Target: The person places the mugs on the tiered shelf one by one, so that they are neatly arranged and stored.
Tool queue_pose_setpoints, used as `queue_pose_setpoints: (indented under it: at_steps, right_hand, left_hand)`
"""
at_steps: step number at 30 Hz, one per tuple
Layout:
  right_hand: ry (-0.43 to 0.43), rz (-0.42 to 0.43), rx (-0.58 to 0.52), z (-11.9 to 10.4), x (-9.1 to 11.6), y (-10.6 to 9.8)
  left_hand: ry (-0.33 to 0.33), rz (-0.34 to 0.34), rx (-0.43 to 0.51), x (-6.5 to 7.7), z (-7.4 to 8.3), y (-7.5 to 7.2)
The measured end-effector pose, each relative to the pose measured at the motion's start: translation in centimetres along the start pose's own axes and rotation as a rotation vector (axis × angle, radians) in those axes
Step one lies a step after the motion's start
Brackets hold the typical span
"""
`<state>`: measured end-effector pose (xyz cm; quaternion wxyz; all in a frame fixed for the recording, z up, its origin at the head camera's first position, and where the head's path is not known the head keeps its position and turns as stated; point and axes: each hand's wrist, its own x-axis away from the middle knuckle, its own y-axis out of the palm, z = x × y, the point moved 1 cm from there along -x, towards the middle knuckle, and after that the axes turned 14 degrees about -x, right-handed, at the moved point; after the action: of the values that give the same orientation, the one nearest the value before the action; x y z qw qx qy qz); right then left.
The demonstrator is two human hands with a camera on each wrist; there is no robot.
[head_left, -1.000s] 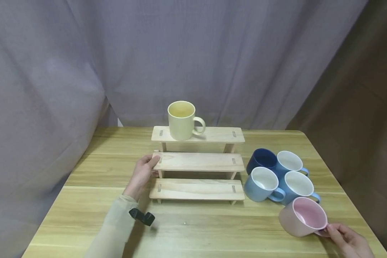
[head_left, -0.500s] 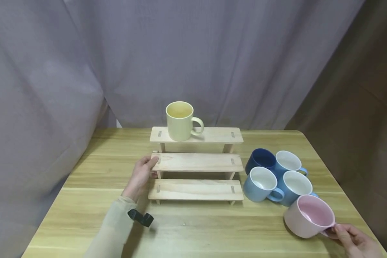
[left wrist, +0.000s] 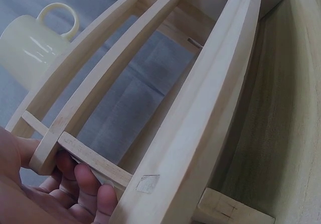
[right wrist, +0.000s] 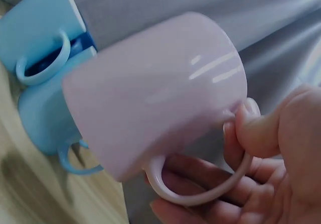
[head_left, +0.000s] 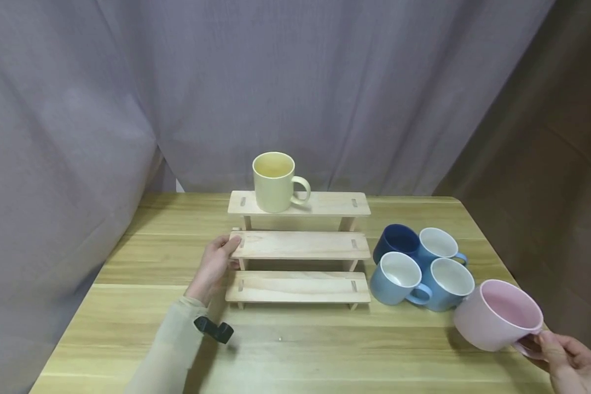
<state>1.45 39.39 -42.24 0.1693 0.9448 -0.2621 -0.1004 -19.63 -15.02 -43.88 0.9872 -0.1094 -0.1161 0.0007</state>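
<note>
A pink mug hangs just above the table at the right, its handle gripped by my right hand. In the right wrist view, thumb and fingers pinch the handle. My left hand holds the left end of the middle shelf of a three-tier wooden rack. The left wrist view shows its thumb over the board and its fingers curled beneath. On the rack's top tier, toward the left, stands a yellow mug, handle pointing right.
Right of the rack, a dark blue mug and several light blue mugs stand close together on the wooden table. A grey curtain hangs behind, and brown cloth borders the right side.
My right hand has raised the pink mug and carried it rightward, off the table and away from the blue mugs. My left hand keeps its hold on the rack.
</note>
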Motion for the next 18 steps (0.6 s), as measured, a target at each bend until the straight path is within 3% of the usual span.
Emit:
queue_pose_setpoints:
  at_steps: [5, 9, 13, 18]
  right_hand:
    - [-0.012, 0.005, -0.063, -0.8, -0.4, 1.0]
    - [-0.074, -0.027, -0.176, -1.2, -0.8, 1.5]
    - [-0.16, -0.124, -0.325, -1.6, -1.2, 1.9]
    - [-0.235, -0.211, -0.408, -2.3, -1.8, 2.8]
  left_hand:
    - [-0.007, -0.01, -0.007, 0.0, -0.2, -0.1]
    - [-0.013, -0.012, -0.007, 0.0, -0.2, 0.0]
    - [-0.012, -0.012, -0.007, 0.1, -0.1, 0.0]
    - [-0.008, -0.014, -0.01, 0.2, 0.1, 0.0]
